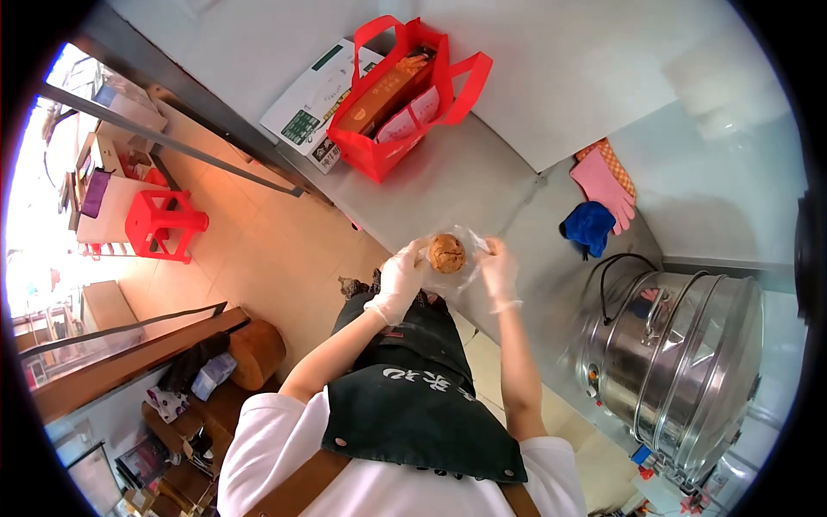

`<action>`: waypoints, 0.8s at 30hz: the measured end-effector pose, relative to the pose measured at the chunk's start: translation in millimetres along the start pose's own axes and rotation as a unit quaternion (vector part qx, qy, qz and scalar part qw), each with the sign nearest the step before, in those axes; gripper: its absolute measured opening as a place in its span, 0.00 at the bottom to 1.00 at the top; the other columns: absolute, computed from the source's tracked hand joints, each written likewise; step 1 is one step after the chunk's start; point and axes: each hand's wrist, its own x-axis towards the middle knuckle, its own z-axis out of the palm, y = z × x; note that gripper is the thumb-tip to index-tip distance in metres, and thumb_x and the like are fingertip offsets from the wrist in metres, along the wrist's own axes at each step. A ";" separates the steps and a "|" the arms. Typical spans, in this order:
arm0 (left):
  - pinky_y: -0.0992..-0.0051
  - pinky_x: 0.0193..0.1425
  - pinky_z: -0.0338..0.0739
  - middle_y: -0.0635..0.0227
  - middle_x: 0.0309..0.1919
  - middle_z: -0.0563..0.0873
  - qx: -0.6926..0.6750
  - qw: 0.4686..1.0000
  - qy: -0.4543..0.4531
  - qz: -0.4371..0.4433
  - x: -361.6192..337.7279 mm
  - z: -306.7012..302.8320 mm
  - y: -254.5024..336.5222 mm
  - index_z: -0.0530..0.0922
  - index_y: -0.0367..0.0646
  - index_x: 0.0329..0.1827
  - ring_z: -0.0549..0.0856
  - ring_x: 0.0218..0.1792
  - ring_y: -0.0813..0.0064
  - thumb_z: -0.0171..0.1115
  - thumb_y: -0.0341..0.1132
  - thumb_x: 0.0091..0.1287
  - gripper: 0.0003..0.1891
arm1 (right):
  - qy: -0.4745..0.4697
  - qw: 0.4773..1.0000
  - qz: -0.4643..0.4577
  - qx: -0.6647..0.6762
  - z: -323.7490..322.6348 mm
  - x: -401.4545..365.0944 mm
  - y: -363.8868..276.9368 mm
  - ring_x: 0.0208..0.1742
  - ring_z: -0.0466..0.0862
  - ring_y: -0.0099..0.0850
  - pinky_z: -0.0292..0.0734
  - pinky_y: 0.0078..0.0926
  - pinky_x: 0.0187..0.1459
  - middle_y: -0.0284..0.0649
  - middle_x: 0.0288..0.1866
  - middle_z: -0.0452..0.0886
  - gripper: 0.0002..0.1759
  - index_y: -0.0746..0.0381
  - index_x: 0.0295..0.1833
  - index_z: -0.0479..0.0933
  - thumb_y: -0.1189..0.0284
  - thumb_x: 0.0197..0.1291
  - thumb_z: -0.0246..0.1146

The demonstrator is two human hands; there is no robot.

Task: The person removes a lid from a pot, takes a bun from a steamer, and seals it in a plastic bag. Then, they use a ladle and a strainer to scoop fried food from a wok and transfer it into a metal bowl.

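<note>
counter point(469, 185) bare ahead, red bag point(389, 153) + box point(312, 108) far L, steel steamer point(689, 362) R

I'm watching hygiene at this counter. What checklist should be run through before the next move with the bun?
1. Gloves on left hand and right hand: ok.
2. Grip: left hand on the bun, right hand on the clear bag: ok.
3. Bag fully around the bun: cannot tell.
4. Steel counter bare under the hands: ok.
5. Red bag apart from the hands: ok.
6. Steamer pot apart from the right arm: ok.
</note>
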 end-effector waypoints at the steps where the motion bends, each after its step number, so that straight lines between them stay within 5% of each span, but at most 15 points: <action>1: 0.71 0.45 0.79 0.61 0.39 0.86 -0.073 0.997 -0.009 0.012 -0.2 -6.1 9.1 0.78 0.48 0.57 0.86 0.39 0.68 0.57 0.28 0.65 0.17 | -0.056 0.980 -0.007 0.191 -10.3 -5.8 -9.8 0.38 0.82 0.27 0.77 0.26 0.46 0.40 0.36 0.83 0.22 0.65 0.60 0.75 0.79 0.58 0.61; 4: 0.75 0.45 0.80 0.62 0.39 0.85 -0.291 0.955 -0.043 0.022 -1.2 -24.6 43.9 0.75 0.42 0.61 0.85 0.39 0.75 0.57 0.26 0.66 0.19 | -0.110 0.940 -0.097 0.307 -40.7 -38.2 -47.4 0.39 0.82 0.26 0.77 0.26 0.44 0.41 0.40 0.83 0.23 0.65 0.64 0.73 0.80 0.62 0.59; 8: 0.76 0.46 0.80 0.62 0.39 0.84 -0.484 0.870 -0.091 -0.005 -5.3 -27.2 81.0 0.71 0.36 0.65 0.84 0.42 0.75 0.58 0.22 0.65 0.23 | -0.076 0.947 -0.098 0.295 -45.9 -70.8 -83.0 0.39 0.83 0.28 0.78 0.27 0.48 0.40 0.40 0.82 0.25 0.65 0.70 0.66 0.80 0.67 0.54; 11: 0.76 0.52 0.79 0.60 0.45 0.83 -0.455 0.882 -0.121 0.032 -15.4 -26.2 107.0 0.67 0.37 0.67 0.83 0.47 0.73 0.57 0.17 0.62 0.28 | -0.049 0.963 -0.229 0.134 -35.7 -82.2 -79.3 0.44 0.83 0.33 0.77 0.29 0.52 0.42 0.46 0.82 0.26 0.65 0.73 0.61 0.79 0.69 0.51; 14: 0.78 0.48 0.78 0.64 0.42 0.82 -0.394 0.912 -0.086 0.068 -10.9 0.2 98.0 0.67 0.39 0.67 0.82 0.46 0.76 0.55 0.16 0.62 0.27 | -0.015 0.978 -0.197 0.073 -41.6 -112.8 -108.8 0.51 0.82 0.33 0.76 0.29 0.55 0.44 0.51 0.82 0.27 0.64 0.73 0.60 0.79 0.69 0.51; 17: 0.79 0.45 0.78 0.68 0.39 0.80 -0.514 0.846 -0.140 -0.013 -16.9 -16.5 116.9 0.68 0.39 0.67 0.82 0.45 0.77 0.54 0.16 0.63 0.27 | 0.084 0.967 -0.242 0.006 -48.1 -117.2 -91.5 0.51 0.82 0.35 0.74 0.29 0.56 0.44 0.54 0.81 0.30 0.63 0.72 0.62 0.79 0.65 0.59; 19: 0.79 0.43 0.77 0.69 0.38 0.78 -0.487 0.861 -0.144 -0.010 -21.7 -30.6 129.2 0.68 0.39 0.67 0.82 0.45 0.77 0.52 0.17 0.64 0.26 | 0.196 0.921 -0.332 -0.059 -51.1 -114.3 -81.1 0.51 0.80 0.33 0.73 0.29 0.56 0.42 0.54 0.80 0.30 0.65 0.68 0.68 0.79 0.60 0.66; 22: 0.79 0.43 0.77 0.71 0.37 0.76 -0.418 0.897 -0.145 0.018 -31.1 -48.4 151.4 0.68 0.39 0.67 0.82 0.45 0.76 0.51 0.19 0.67 0.24 | 0.019 0.915 -0.235 0.328 -32.4 -108.5 -73.0 0.48 0.78 0.31 0.73 0.29 0.55 0.40 0.48 0.80 0.20 0.67 0.60 0.74 0.79 0.61 0.64; 24: 0.78 0.44 0.77 0.71 0.36 0.76 -0.420 0.897 -0.135 0.023 -31.4 -53.8 158.7 0.68 0.38 0.67 0.81 0.45 0.76 0.51 0.21 0.68 0.23 | -0.070 0.877 -0.236 0.412 -19.0 -92.1 -42.2 0.45 0.79 0.29 0.75 0.28 0.52 0.37 0.44 0.80 0.16 0.67 0.56 0.76 0.77 0.63 0.63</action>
